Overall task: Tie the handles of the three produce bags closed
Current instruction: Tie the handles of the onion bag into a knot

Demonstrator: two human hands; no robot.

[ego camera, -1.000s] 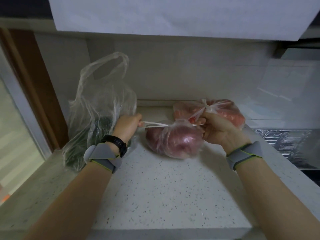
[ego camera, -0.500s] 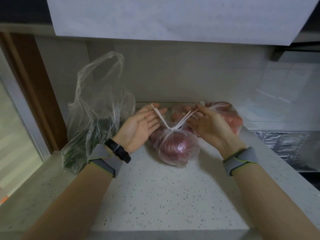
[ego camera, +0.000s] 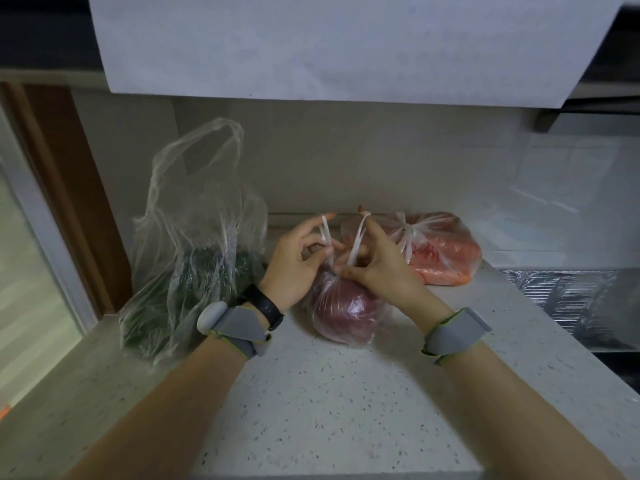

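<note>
Three clear produce bags sit on a speckled counter [ego camera: 311,393]. The middle bag [ego camera: 346,313] holds dark red produce. My left hand [ego camera: 298,261] grips its left handle strand, and my right hand [ego camera: 374,268] grips the right strand; both strands run up over my fingers above a twist at the bag's neck. The bag of orange produce [ego camera: 443,258] lies behind on the right, its handles in a knot. The bag of green vegetables [ego camera: 187,268] stands on the left, its handles loose and upright.
A wall rises just behind the bags. A brown door frame [ego camera: 69,202] and a window stand at the left. A foil-lined recess [ego camera: 568,299] drops off at the counter's right edge. A white sheet hangs overhead.
My hands pulled the handle strands sideways, then raised them and came together over the red bag's neck. The strands now loop over my fingers.
</note>
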